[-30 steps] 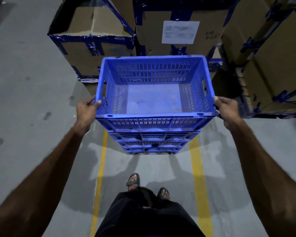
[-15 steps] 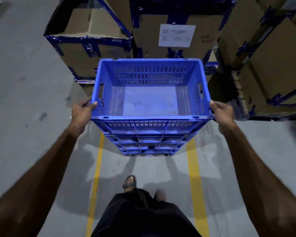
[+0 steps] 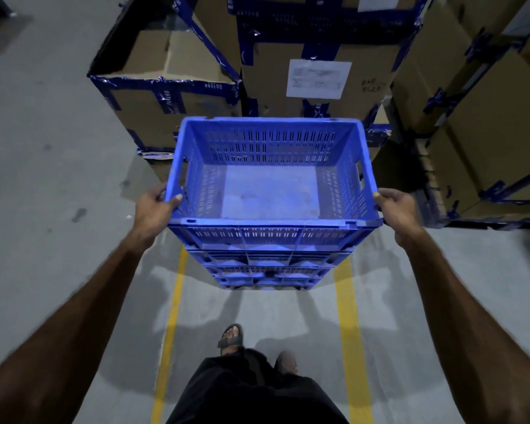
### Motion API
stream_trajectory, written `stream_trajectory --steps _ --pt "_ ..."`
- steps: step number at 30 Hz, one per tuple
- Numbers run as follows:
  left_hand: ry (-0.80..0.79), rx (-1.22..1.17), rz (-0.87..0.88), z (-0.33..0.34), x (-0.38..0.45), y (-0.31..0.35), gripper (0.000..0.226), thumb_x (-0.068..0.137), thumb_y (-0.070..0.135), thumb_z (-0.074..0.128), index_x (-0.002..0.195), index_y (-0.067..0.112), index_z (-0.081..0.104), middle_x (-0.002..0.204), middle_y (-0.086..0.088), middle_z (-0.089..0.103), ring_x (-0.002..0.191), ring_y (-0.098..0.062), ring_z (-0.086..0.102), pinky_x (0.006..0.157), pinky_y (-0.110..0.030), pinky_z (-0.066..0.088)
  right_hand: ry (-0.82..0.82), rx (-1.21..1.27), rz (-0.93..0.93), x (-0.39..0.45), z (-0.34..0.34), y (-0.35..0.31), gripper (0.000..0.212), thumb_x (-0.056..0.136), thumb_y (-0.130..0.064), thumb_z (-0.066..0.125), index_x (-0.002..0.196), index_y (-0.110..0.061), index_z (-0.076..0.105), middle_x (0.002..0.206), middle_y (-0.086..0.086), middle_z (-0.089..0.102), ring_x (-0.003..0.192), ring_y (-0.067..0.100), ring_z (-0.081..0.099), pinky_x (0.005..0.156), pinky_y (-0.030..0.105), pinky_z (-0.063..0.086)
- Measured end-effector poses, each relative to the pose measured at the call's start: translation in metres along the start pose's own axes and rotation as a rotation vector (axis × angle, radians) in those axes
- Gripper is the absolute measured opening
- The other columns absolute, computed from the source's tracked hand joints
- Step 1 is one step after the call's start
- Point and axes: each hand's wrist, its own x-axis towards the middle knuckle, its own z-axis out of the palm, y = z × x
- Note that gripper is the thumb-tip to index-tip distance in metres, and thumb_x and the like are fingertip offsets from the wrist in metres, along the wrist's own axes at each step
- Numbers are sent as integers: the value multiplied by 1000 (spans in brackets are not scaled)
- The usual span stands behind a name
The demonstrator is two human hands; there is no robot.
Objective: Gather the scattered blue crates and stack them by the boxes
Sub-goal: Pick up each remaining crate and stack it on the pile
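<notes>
A blue slotted crate (image 3: 270, 191) sits as the top of a stack of blue crates (image 3: 270, 270) on the grey floor, right in front of the cardboard boxes (image 3: 315, 84). The top crate is empty. My left hand (image 3: 153, 211) grips its left rim, thumb hooked over the edge. My right hand (image 3: 397, 209) grips the right rim near the front corner. The lower crates show only their front walls under the top one.
Taped cardboard boxes stand behind and to the right (image 3: 487, 123); an open-topped box (image 3: 166, 87) is at the back left. Two yellow floor lines (image 3: 348, 332) run toward me beside my sandalled feet (image 3: 231, 339). Bare concrete floor (image 3: 43, 179) stretches to the left.
The top crate has come down slightly and sits closer onto the stack; both hands kept their grip on its rims. My left foot has stepped forward.
</notes>
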Motion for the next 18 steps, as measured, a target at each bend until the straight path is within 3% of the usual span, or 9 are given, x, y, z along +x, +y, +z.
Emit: stream_trajectory --steps 2,4,6,8,10,12,15,18 --pt "-8 41 11 3 0 9 31 95 14 70 126 12 69 102 -7 71 80 -16 64 59 -10 47 -10 -83 -17 11 3 -9 18 99 -19 63 114 -9 66 88 4 68 65 6 62 53 16 46" --pt "-18 84 -2 5 5 19 34 96 18 70 129 14 65 104 -5 69 84 -20 64 65 -18 48 -12 -134 -6 26 8 -18 38 95 -28 68 127 -9 63 106 8 71 82 14 67 70 27 52" --pt "-43 115 -26 6 11 26 32 97 17 68 128 15 63 103 -6 67 79 -18 61 58 -10 43 -20 -185 18 41 14 -25 50 92 -36 71 134 -13 59 116 10 71 94 24 70 81 39 58" --pt "-59 129 -60 7 20 32 23 97 17 68 119 15 64 99 -9 67 74 -19 62 50 -8 41 -32 -244 46 52 21 -32 50 91 -40 70 134 -15 60 117 10 70 96 27 70 84 42 58" --pt "-70 136 -127 7 31 34 17 95 22 71 107 11 67 95 -14 71 83 -32 69 63 -24 53 -51 -291 57 59 28 -38 44 92 -38 69 128 -13 63 112 10 71 91 27 70 80 39 57" --pt "-97 140 -209 6 45 33 21 93 28 74 101 10 69 97 -17 75 86 -34 72 76 -38 56 -79 -317 91 67 35 -37 38 92 -36 70 120 -9 64 105 12 71 87 29 70 80 41 58" --pt "-149 129 -276 4 64 34 26 90 34 77 98 11 71 96 -14 77 81 -30 74 82 -48 62 -85 -365 144 79 42 -31 43 88 -39 74 117 -9 66 105 15 72 90 35 71 87 49 60" --pt "-158 126 -307 7 82 26 38 78 43 80 95 10 74 90 -13 78 78 -30 76 80 -53 62 -64 -391 163 91 46 -27 46 85 -41 76 116 -7 68 105 17 73 88 35 72 85 49 61"
